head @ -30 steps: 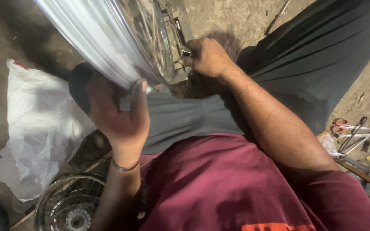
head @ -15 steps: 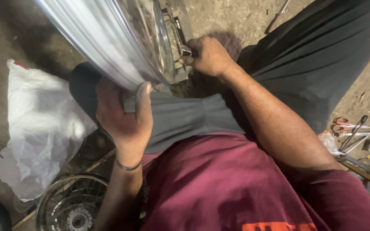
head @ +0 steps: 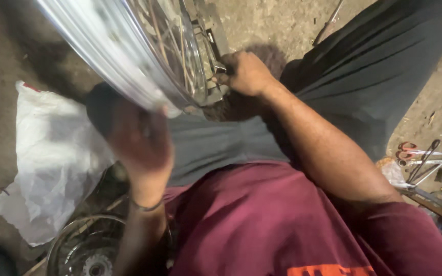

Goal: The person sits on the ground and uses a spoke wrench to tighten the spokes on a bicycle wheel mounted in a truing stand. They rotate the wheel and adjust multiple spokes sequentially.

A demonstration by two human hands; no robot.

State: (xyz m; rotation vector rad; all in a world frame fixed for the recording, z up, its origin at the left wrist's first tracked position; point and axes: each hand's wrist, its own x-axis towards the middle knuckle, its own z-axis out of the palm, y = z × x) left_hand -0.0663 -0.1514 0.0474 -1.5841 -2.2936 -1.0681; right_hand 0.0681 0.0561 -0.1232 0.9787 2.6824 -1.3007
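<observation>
- Bare, gritty earthen floor; dim light.
- A crumpled white plastic bag lies at left, a small red patch at its far corner.
- A second spoked metal wheel lies at near left; loose metal tools lie at right.
- A shiny chrome spoked wheel rim stands tilted over the grey-trousered lap.
- The left hand, blurred, is at the rim's near edge; its grip cannot be told.
- The right hand is curled tight by the spokes; what it holds is hidden.
</observation>
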